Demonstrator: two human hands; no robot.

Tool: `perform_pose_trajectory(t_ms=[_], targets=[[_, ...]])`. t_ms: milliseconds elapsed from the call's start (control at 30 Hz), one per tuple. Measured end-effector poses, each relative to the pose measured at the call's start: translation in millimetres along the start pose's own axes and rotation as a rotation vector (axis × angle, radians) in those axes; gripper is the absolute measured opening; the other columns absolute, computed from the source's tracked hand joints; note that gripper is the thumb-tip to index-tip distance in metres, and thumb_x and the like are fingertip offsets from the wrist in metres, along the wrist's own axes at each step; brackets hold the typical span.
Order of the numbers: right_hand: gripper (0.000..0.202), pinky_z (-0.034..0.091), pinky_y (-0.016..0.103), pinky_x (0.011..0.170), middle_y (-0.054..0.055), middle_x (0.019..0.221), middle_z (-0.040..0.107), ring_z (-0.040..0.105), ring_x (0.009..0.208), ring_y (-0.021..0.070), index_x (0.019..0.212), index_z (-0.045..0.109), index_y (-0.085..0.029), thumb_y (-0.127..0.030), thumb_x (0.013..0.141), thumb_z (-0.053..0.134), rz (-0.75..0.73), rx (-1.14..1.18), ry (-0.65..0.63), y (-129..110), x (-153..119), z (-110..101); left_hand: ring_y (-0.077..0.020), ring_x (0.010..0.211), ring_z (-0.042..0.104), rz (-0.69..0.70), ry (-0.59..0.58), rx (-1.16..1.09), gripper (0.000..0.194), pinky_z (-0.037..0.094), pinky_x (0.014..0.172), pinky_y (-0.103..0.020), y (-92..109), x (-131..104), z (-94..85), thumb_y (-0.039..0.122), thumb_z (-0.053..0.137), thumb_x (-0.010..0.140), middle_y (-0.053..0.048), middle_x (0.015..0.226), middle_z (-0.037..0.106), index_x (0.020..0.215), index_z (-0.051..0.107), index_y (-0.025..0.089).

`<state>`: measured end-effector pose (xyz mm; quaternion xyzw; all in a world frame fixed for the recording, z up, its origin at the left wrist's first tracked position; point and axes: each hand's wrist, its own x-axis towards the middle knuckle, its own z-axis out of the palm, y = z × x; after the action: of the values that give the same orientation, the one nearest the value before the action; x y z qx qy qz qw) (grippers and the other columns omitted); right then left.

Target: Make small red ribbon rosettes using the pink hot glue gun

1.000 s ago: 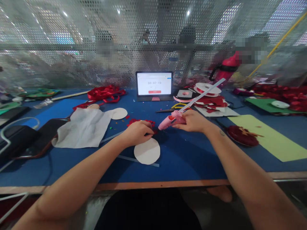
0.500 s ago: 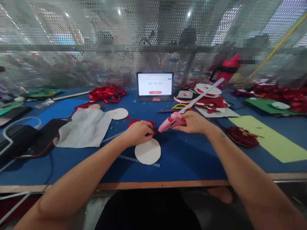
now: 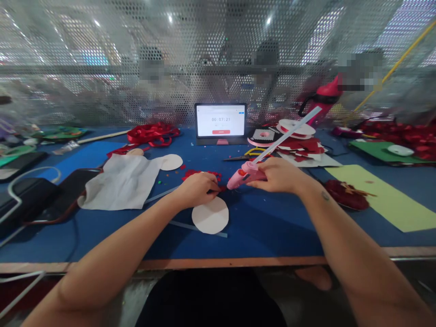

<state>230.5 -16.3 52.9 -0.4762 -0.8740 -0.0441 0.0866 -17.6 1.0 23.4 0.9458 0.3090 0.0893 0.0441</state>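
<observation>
My right hand (image 3: 281, 175) is closed around a pink glue gun (image 3: 242, 176), its nozzle pointing left and down. A long translucent glue stick (image 3: 289, 131) juts from the back of the gun. My left hand (image 3: 199, 188) pinches a small dark red piece (image 3: 223, 188), perhaps ribbon or fabric, right at the nozzle tip. Just below the left hand lies a white round disc (image 3: 210, 215) flat on the blue table (image 3: 265, 236). Small red pieces (image 3: 204, 174) are scattered behind the left hand. Another glue stick (image 3: 197, 228) passes partly under the disc.
Yellow-handled scissors (image 3: 245, 156) lie behind the gun. A tablet (image 3: 220, 120) showing a timer stands at the back. To the left are a white cloth (image 3: 119, 184), a phone (image 3: 61, 195) and red ribbon (image 3: 153, 134); to the right, ribbon spools (image 3: 265, 135) and yellow paper (image 3: 381, 195).
Both hands stay almost still, with the nozzle held at the red piece. The tablet's timer has moved from 00:07:20 to 00:07:21.
</observation>
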Motion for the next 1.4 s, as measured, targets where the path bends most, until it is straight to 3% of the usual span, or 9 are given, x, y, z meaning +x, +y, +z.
perform_pose_trajectory(t_ms=[233, 533, 700, 833, 933, 967, 1100, 1233, 1400], targets=[[0.039, 0.034, 0.026, 0.051, 0.002, 0.054, 0.052, 0.047, 0.053, 0.0132, 0.061, 0.056, -0.017, -0.055, 0.072, 0.052, 0.183, 0.260, 0.272, 25, 9, 26, -0.0154, 0.080, 0.062, 0.003, 0.025, -0.006, 0.025, 0.048, 0.074, -0.026, -1, -1, 0.3, 0.016, 0.050, 0.076, -0.004, 0.089, 0.068, 0.088, 0.072, 0.021], [0.040, 0.041, 0.028, 0.055, 0.007, 0.065, 0.060, 0.057, 0.061, 0.0185, 0.073, 0.060, -0.015, -0.053, 0.076, 0.049, 0.292, 0.333, 0.162, 31, 25, 63, -0.0168, 0.082, 0.062, 0.025, 0.023, -0.012, 0.025, 0.048, 0.075, -0.028, -1, -1, 0.7, 0.017, 0.050, 0.077, -0.005, 0.088, 0.067, 0.088, 0.072, 0.019], [0.056, 0.042, 0.031, 0.064, 0.012, 0.087, 0.064, 0.058, 0.079, 0.0231, 0.088, 0.062, -0.015, -0.065, 0.064, 0.057, 0.258, 0.116, 0.210, 40, 13, 44, -0.0169, 0.083, 0.062, 0.025, 0.023, -0.023, 0.025, 0.048, 0.075, -0.028, -2, -1, 1.7, 0.015, 0.050, 0.077, -0.005, 0.089, 0.068, 0.088, 0.072, 0.019], [0.053, 0.031, 0.027, 0.049, 0.004, 0.056, 0.059, 0.050, 0.051, 0.0156, 0.057, 0.060, -0.019, -0.071, 0.064, 0.052, 0.371, 0.021, -0.002, 36, 0, 11, -0.0166, 0.081, 0.062, 0.012, 0.023, -0.017, 0.024, 0.048, 0.076, -0.027, -1, -1, 0.1, 0.015, 0.051, 0.077, -0.005, 0.090, 0.068, 0.087, 0.072, 0.019], [0.048, 0.028, 0.025, 0.048, 0.000, 0.048, 0.055, 0.046, 0.046, 0.0101, 0.052, 0.059, -0.018, -0.059, 0.076, 0.050, 0.140, 0.209, -0.268, 16, 1, 2, -0.0167, 0.080, 0.062, 0.011, 0.024, -0.016, 0.022, 0.048, 0.076, -0.027, 1, -1, -1.0, 0.015, 0.051, 0.077, -0.005, 0.088, 0.068, 0.084, 0.072, 0.018], [0.039, 0.029, 0.024, 0.050, -0.001, 0.053, 0.059, 0.049, 0.049, 0.0095, 0.059, 0.062, -0.018, -0.051, 0.078, 0.052, 0.030, 0.277, -0.270, 7, 4, 5, -0.0168, 0.080, 0.062, 0.012, 0.023, -0.016, 0.022, 0.048, 0.075, -0.027, 1, -1, -1.0, 0.015, 0.051, 0.076, -0.005, 0.088, 0.068, 0.083, 0.072, 0.017], [0.014, 0.026, 0.023, 0.052, 0.000, 0.066, 0.065, 0.054, 0.060, 0.0115, 0.083, 0.066, -0.021, -0.032, 0.077, 0.059, -0.130, 0.128, -0.077, -26, 19, 31, -0.0165, 0.081, 0.062, 0.014, 0.026, -0.022, 0.022, 0.048, 0.075, -0.027, -1, -1, 1.0, 0.012, 0.052, 0.073, -0.004, 0.087, 0.067, 0.081, 0.072, 0.018], [0.016, 0.026, 0.025, 0.053, 0.004, 0.083, 0.069, 0.059, 0.073, 0.0154, 0.088, 0.065, -0.019, -0.029, 0.080, 0.055, -0.227, -0.032, 0.055, -37, 24, 52, -0.0169, 0.082, 0.062, 0.024, 0.033, -0.032, 0.021, 0.048, 0.075, -0.027, -4, -1, 3.8, 0.014, 0.053, 0.073, -0.004, 0.088, 0.067, 0.082, 0.072, 0.019], [0.022, 0.024, 0.024, 0.051, 0.005, 0.076, 0.068, 0.058, 0.068, 0.0140, 0.086, 0.064, -0.018, -0.027, 0.087, 0.044, -0.279, -0.128, 0.128, -35, 22, 58, -0.0169, 0.081, 0.062, 0.031, 0.042, -0.025, 0.021, 0.048, 0.073, -0.027, -5, -1, 5.7, 0.014, 0.052, 0.072, -0.004, 0.089, 0.067, 0.079, 0.072, 0.019]])
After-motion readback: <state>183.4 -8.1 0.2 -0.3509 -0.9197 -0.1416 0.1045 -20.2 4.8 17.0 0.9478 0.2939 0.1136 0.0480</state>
